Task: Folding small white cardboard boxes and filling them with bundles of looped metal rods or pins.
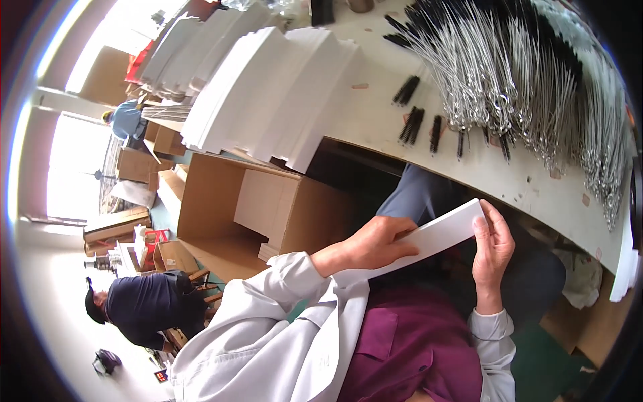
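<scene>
A long, narrow white carton (439, 236) lies slanted over my lap, held between both hands. My left hand (378, 246) is wrapped round its middle, thumb on the top face. My right hand (492, 248) grips the far right end, with the thumb on the face and the fingers behind the end edge. The carton's near left end runs behind my left wrist and sleeve. Whether anything is inside it cannot be seen. Beyond my hands, several small black-bristled brushes (412, 126) lie near the table's edge.
The white table (375, 114) carries a large heap of looped-wire brushes (495, 74) at right and stacks of flat white cartons (258, 94) at left. An open cardboard box (214, 201) holding white pieces stands left of my knees. Two other people (151, 301) are at far left.
</scene>
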Demonstrator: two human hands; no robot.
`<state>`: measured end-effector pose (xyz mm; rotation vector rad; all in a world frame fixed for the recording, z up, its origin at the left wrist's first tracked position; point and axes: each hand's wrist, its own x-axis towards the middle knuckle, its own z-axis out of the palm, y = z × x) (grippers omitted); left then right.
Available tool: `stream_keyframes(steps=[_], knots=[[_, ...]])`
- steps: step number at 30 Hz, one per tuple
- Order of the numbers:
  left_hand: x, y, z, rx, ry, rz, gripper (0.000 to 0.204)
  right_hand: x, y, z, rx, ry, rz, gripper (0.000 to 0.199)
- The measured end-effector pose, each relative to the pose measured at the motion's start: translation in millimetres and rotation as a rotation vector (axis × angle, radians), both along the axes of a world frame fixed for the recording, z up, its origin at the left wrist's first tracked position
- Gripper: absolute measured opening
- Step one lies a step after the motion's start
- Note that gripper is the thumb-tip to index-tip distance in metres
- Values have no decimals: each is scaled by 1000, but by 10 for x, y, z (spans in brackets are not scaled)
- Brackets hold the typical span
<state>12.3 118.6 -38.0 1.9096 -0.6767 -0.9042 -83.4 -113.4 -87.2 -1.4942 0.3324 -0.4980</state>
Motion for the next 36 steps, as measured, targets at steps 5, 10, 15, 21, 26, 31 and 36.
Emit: stream_keyframes(steps=[5,10,15,21,26,31,36], knots=[[291,383,560,49,-509,227,23,286,-215,97,-478,-18,-56,21],[1210,916,1082,373,-1138,395,21,462,-484,-38,-546,13,-142,14],[2160,1328,1257,613,-1262,415,17,501,-456,-60,-634,-17,-166,10],[2528,1423,1189,1073,-1427,380,21,521,-399,-95,-663,-100,-185,6],[2416,1248,1126,1005,-1619,351,26,491,-461,-69,-704,-97,-250,4],[1604,497,1094,424,-1452,262,31,501,-421,-1,-630,-129,-214,6],[910,-200,719,162,-1216,23,23,122,-751,273,-654,-152,-222,5]])
